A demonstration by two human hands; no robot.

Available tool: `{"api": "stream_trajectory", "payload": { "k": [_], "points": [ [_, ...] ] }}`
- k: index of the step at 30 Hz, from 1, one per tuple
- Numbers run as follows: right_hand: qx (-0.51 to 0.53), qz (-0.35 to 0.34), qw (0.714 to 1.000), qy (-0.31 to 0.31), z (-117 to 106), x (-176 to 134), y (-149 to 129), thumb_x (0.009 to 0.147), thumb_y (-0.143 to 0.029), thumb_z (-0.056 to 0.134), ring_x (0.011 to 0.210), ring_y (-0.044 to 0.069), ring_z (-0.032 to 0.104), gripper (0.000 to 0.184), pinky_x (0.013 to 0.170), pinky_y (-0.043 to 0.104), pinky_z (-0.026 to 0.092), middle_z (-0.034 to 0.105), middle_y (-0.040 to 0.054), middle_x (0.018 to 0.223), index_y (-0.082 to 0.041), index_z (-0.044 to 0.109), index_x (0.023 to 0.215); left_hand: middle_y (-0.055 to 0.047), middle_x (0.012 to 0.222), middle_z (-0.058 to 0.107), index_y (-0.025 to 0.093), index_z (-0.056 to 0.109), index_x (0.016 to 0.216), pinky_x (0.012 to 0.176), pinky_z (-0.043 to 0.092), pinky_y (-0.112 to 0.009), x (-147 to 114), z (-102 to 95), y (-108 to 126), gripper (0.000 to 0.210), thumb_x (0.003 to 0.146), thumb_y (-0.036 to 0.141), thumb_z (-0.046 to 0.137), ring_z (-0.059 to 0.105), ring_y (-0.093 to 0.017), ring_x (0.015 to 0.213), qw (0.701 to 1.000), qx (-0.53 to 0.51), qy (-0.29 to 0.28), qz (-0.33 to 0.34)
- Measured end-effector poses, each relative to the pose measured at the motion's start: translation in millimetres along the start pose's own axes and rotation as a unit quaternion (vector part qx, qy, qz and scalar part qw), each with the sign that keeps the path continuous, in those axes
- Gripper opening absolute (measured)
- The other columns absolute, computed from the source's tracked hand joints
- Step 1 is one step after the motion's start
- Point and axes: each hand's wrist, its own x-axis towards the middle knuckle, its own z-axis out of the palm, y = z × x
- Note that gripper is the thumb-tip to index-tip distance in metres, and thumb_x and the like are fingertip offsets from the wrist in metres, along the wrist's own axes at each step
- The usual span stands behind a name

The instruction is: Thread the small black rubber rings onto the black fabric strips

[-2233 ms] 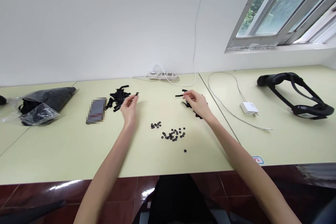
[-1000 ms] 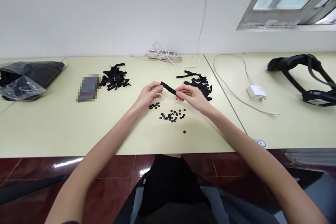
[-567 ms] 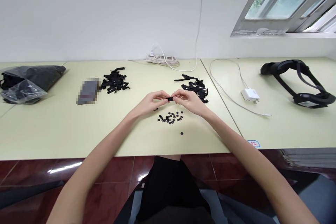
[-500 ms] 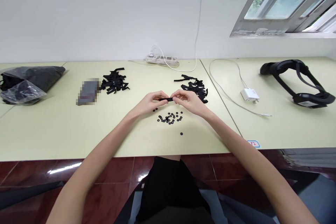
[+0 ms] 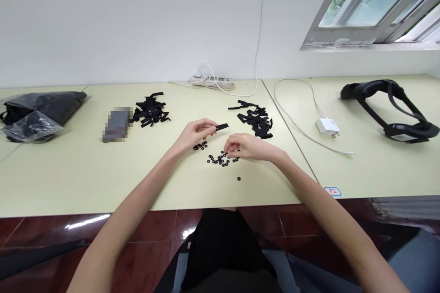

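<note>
Between the thumb and fingers of my left hand [image 5: 196, 134] is a short black fabric strip [image 5: 222, 127], its free end pointing right. My right hand [image 5: 245, 146] is lower, its fingertips pinched together at a scatter of small black ring-like discs [image 5: 220, 161]; whether a disc is between them is hidden. A smaller group of discs [image 5: 200, 146] lies just under my left hand. One lone disc [image 5: 239, 178] sits closer to the table's front edge. Behind my right hand is a loose heap of black strips [image 5: 258, 121].
Another heap of black strips [image 5: 150, 111] lies left, beside a blurred grey object [image 5: 117, 124]. A plastic bag [image 5: 51, 112] is at the far left. A power strip [image 5: 211, 81] is against the wall. Rightward are a white charger [image 5: 327, 126] with cable and a black headset [image 5: 388, 105].
My right hand has let go of the strip and moved down to the scattered discs. My left hand keeps the strip. More of the discs under my left hand now show.
</note>
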Motion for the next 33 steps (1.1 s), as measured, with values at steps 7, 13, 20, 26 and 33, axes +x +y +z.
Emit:
{"api": "stream_trajectory", "payload": {
  "k": [7,13,20,26,33],
  "points": [
    [0.006,0.005,1.0,0.008,6,4,4,0.1,-0.024,0.073,0.087,0.023,0.072,0.012,0.078,0.036,0.055,0.08,0.0035,0.098,-0.027,0.078,0.089,-0.009,0.101,0.083,0.025,0.081,0.122,0.068,0.054,-0.032,0,1.1,-1,0.046,0.091,0.059,0.087,0.072,-0.02,0.081,0.999,-0.04,-0.009,-0.005],
    [0.015,0.026,0.999,0.01,8,5,3,0.098,-0.022,0.07,0.084,0.022,0.072,0.009,0.076,0.035,0.056,0.079,0.0033,0.095,-0.026,0.076,0.093,-0.011,0.118,0.085,0.025,0.088,0.11,0.091,0.062,-0.039,0,0.1,-4,0.035,0.093,0.056,0.086,0.077,-0.029,0.114,1.0,-0.015,0.003,0.004],
    [0.058,0.001,0.993,0.106,7,7,-2,0.099,-0.035,0.076,0.089,0.022,0.076,0.01,0.087,0.04,0.063,0.08,0.0042,0.098,-0.026,0.078,0.097,-0.012,0.125,0.083,0.022,0.087,0.114,0.092,0.067,-0.038,-3,3.1,0,0.04,0.087,0.051,0.092,0.079,-0.027,0.107,0.999,-0.009,0.021,0.036],
    [0.199,-0.026,0.952,0.229,4,10,-11,0.095,-0.051,0.086,0.102,0.025,0.079,0.026,0.105,0.047,0.067,0.081,0.0059,0.108,-0.026,0.08,0.094,-0.007,0.093,0.083,0.024,0.086,0.129,0.073,0.064,-0.032,-11,11.2,5,0.043,0.093,0.048,0.088,0.078,-0.021,0.081,0.998,0.026,0.021,0.047],
    [0.267,0.01,0.928,0.259,12,13,-14,0.089,-0.057,0.093,0.084,0.023,0.081,0.036,0.09,0.046,0.071,0.081,0.0037,0.099,-0.025,0.08,0.099,-0.005,0.085,0.08,0.022,0.082,0.137,0.063,0.057,-0.026,-14,19.4,6,0.049,0.095,0.045,0.088,0.079,-0.02,0.077,0.998,0.002,0.005,0.065]
  ]
}}
